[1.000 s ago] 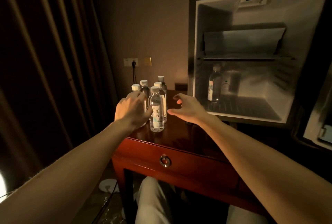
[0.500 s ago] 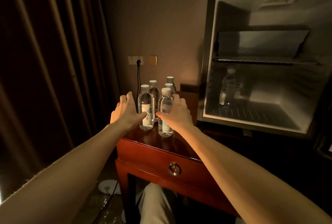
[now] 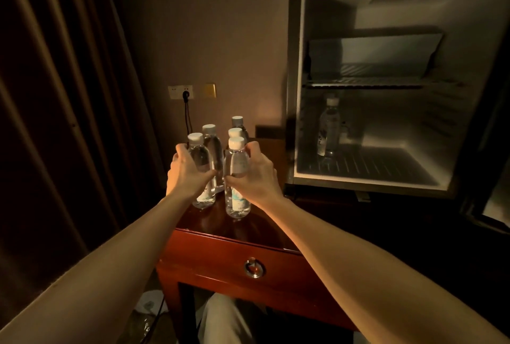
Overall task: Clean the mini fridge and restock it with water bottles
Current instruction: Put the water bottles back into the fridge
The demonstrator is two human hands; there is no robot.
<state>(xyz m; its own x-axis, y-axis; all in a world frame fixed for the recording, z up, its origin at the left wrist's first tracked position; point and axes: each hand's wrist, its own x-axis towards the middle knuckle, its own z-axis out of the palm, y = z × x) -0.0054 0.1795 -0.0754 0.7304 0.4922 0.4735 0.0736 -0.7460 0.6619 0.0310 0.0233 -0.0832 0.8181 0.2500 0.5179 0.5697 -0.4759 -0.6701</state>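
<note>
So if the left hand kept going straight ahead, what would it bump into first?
The left hand already grips the front-left bottle; pushed on, that would probably meet the bottle behind it, though depth is unclear.

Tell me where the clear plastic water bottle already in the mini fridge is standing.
In the head view, the clear plastic water bottle stands upright on the lower wire rack of the open mini fridge, at its left side near the back, under the upper shelf.
</note>
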